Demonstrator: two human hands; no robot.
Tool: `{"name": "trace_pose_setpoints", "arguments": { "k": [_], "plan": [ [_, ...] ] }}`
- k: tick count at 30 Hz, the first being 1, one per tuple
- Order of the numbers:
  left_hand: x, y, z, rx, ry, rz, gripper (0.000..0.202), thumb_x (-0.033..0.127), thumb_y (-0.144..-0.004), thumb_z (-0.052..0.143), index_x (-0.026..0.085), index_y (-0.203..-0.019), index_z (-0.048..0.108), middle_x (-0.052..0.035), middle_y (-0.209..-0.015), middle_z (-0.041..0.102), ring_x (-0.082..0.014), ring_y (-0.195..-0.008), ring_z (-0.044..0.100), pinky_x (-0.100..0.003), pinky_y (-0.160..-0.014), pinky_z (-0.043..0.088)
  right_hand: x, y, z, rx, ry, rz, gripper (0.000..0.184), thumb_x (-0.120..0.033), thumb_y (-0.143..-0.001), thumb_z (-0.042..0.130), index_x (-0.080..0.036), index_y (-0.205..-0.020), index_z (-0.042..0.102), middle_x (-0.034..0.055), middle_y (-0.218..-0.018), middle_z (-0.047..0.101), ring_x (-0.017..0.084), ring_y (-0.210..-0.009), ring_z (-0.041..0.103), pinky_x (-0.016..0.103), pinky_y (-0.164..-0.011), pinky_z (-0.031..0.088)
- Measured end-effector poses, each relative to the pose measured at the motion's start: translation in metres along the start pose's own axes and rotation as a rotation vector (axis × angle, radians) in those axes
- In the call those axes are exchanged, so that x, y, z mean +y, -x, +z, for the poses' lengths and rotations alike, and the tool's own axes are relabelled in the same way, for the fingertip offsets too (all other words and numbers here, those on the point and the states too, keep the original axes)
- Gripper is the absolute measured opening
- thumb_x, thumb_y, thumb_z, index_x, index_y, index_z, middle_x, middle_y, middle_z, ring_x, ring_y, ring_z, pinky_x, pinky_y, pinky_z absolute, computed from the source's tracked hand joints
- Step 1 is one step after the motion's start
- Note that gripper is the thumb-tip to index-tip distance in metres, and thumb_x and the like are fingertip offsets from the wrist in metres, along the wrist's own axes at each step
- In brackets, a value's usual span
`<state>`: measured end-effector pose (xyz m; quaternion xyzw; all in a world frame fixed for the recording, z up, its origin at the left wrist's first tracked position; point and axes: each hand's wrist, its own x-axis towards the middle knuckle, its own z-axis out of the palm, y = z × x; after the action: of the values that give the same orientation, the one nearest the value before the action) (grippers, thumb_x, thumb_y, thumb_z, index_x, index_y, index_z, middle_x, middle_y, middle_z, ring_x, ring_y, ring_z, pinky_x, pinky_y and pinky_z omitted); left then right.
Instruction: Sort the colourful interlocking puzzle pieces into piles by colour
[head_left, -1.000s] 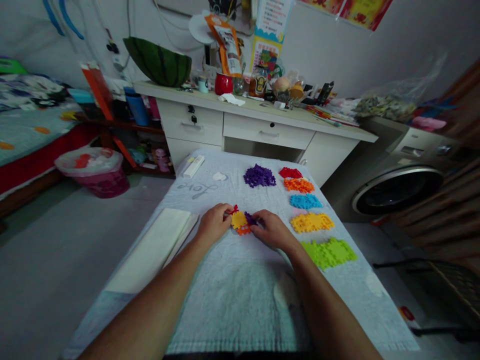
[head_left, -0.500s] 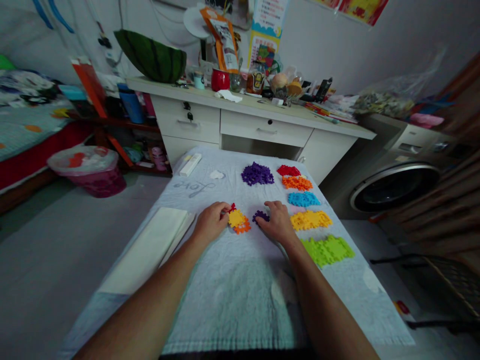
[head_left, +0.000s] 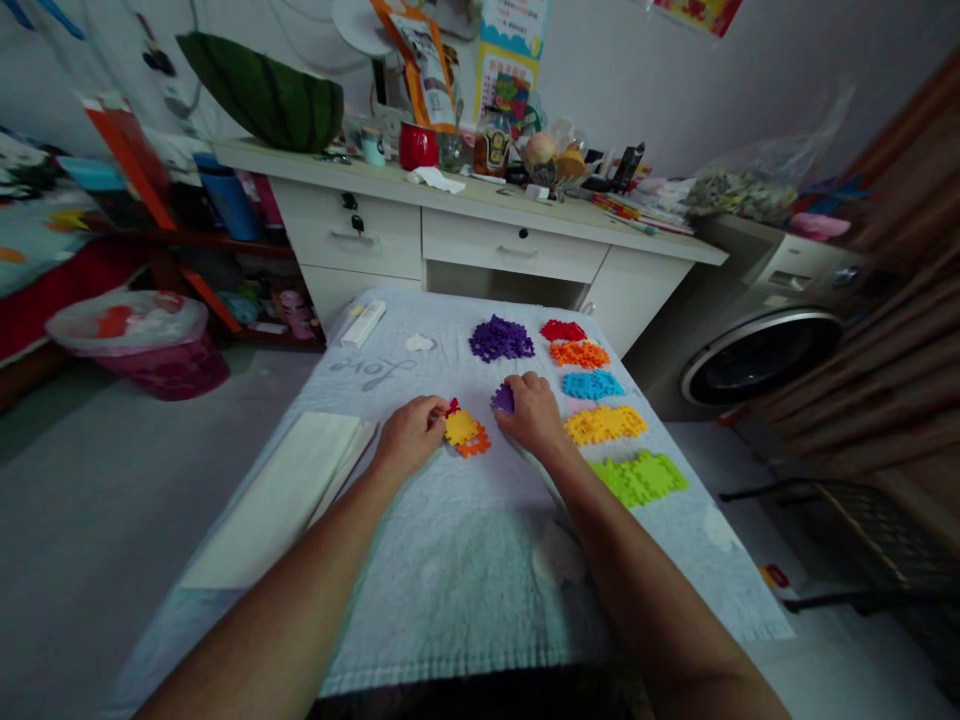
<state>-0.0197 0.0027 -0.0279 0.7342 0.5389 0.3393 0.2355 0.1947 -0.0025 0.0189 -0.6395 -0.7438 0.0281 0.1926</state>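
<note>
Between the fingers of my left hand [head_left: 411, 434] is a small joined cluster of toothed plastic building pieces: a yellow piece [head_left: 460, 428] in the middle, an orange piece [head_left: 475, 442] below it and a bit of red piece [head_left: 453, 407] above. My right hand [head_left: 531, 412] is closed on a purple building piece [head_left: 503, 399], which tilts up at its fingertips. A narrow gap of cloth separates the purple piece from the cluster. Behind my right hand lies a heap of purple pieces [head_left: 501, 340].
Sorted piles line the cloth-covered table [head_left: 450, 550] on the right: red [head_left: 562, 330], orange [head_left: 579, 354], blue [head_left: 592, 385], yellow [head_left: 606, 424] and green [head_left: 640, 479]. A folded white item [head_left: 277, 500] and a white box [head_left: 363, 325] lie left. A white desk [head_left: 517, 245] stands beyond.
My right hand has shifted slightly up the table and the purple piece, dark and low before, is now tilted in its fingers. My left hand still holds the cluster. The camera view has shifted.
</note>
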Motion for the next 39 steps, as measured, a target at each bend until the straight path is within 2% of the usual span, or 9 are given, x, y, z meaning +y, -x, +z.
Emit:
{"name": "trace_pose_setpoints", "arguments": {
  "k": [4, 8, 11, 15, 18, 25, 29, 34, 39],
  "plan": [
    [0.001, 0.000, -0.001, -0.008, -0.002, 0.009, 0.026, 0.016, -0.078, 0.050, 0.022, -0.095, 0.068, -0.0031, -0.092, 0.071, -0.0165, -0.079, 0.064, -0.027, -0.072, 0.048, -0.008, -0.025, -0.009, 0.097, -0.360, 0.052, 0.039, -0.028, -0.071, 0.071, -0.020, -0.107, 0.060, 0.0102, -0.109, 0.058, 0.026, -0.103, 0.053, 0.041, -0.093, 0.043],
    [0.001, 0.000, -0.002, -0.017, -0.017, 0.004, 0.024, 0.017, -0.079, 0.050, 0.022, -0.094, 0.068, -0.0025, -0.089, 0.071, -0.0164, -0.080, 0.064, -0.027, -0.073, 0.048, -0.001, -0.056, -0.030, 0.026, -1.196, 0.339, 0.030, -0.045, -0.075, 0.066, -0.022, -0.092, 0.057, 0.0010, -0.086, 0.060, 0.016, -0.078, 0.057, 0.029, -0.069, 0.048],
    [0.000, 0.000, -0.001, -0.012, -0.004, -0.005, 0.024, 0.018, -0.080, 0.049, 0.022, -0.094, 0.068, -0.0021, -0.090, 0.071, -0.0161, -0.081, 0.065, -0.027, -0.073, 0.048, 0.011, -0.074, -0.053, 0.022, -1.676, 0.464, 0.029, -0.048, -0.078, 0.063, -0.021, -0.083, 0.054, 0.0013, -0.076, 0.060, 0.015, -0.069, 0.057, 0.025, -0.059, 0.048],
    [0.001, 0.000, -0.001, -0.011, -0.005, -0.010, 0.023, 0.017, -0.080, 0.050, 0.022, -0.094, 0.068, -0.0027, -0.091, 0.072, -0.0165, -0.079, 0.065, -0.027, -0.072, 0.048, 0.030, -0.082, -0.076, 0.049, -1.967, 0.488, 0.029, -0.048, -0.083, 0.058, -0.019, -0.085, 0.052, 0.0051, -0.078, 0.062, 0.017, -0.073, 0.060, 0.027, -0.056, 0.052],
    [0.003, 0.000, -0.002, -0.013, -0.017, -0.020, 0.023, 0.018, -0.080, 0.050, 0.022, -0.094, 0.068, -0.0030, -0.090, 0.071, -0.0169, -0.078, 0.065, -0.027, -0.072, 0.048, 0.044, -0.086, -0.078, 0.074, -2.040, 0.502, 0.030, -0.049, -0.086, 0.052, -0.019, -0.088, 0.051, 0.0059, -0.080, 0.061, 0.017, -0.073, 0.060, 0.027, -0.054, 0.053],
    [0.000, 0.000, -0.002, -0.011, 0.015, -0.023, 0.025, 0.017, -0.078, 0.050, 0.021, -0.095, 0.067, -0.0032, -0.094, 0.072, -0.0170, -0.083, 0.066, -0.027, -0.074, 0.048, 0.090, -0.117, -0.061, 0.206, -1.662, 0.631, 0.035, -0.056, -0.084, 0.056, -0.023, -0.083, 0.047, 0.0006, -0.069, 0.053, 0.016, -0.062, 0.057, 0.025, -0.047, 0.048],
    [-0.002, -0.001, -0.001, -0.009, 0.023, -0.023, 0.024, 0.017, -0.078, 0.049, 0.021, -0.095, 0.066, -0.0028, -0.094, 0.071, -0.0172, -0.084, 0.066, -0.027, -0.074, 0.048, 0.120, -0.139, -0.058, 0.341, -1.396, 0.717, 0.029, -0.049, -0.087, 0.056, -0.022, -0.081, 0.049, -0.0014, -0.066, 0.051, 0.012, -0.054, 0.052, 0.022, -0.045, 0.045],
    [-0.001, -0.001, -0.001, -0.030, 0.008, -0.043, 0.025, 0.017, -0.079, 0.048, 0.021, -0.097, 0.066, -0.0030, -0.096, 0.071, -0.0170, -0.085, 0.065, -0.028, -0.077, 0.048, 0.153, -0.155, -0.047, 0.393, -0.790, 0.754, 0.018, -0.029, -0.080, 0.067, -0.018, -0.079, 0.053, -0.0015, -0.067, 0.054, 0.010, -0.055, 0.050, 0.021, -0.049, 0.040],
    [-0.002, -0.001, 0.000, -0.021, 0.021, -0.022, 0.024, 0.018, -0.081, 0.047, 0.021, -0.096, 0.066, -0.0026, -0.096, 0.071, -0.0164, -0.083, 0.065, -0.028, -0.077, 0.048, 0.169, -0.160, -0.031, 0.330, -0.322, 0.664, 0.027, -0.023, -0.070, 0.075, -0.015, -0.090, 0.059, 0.0042, -0.081, 0.062, 0.017, -0.075, 0.059, 0.027, -0.065, 0.044]
  ]
}}
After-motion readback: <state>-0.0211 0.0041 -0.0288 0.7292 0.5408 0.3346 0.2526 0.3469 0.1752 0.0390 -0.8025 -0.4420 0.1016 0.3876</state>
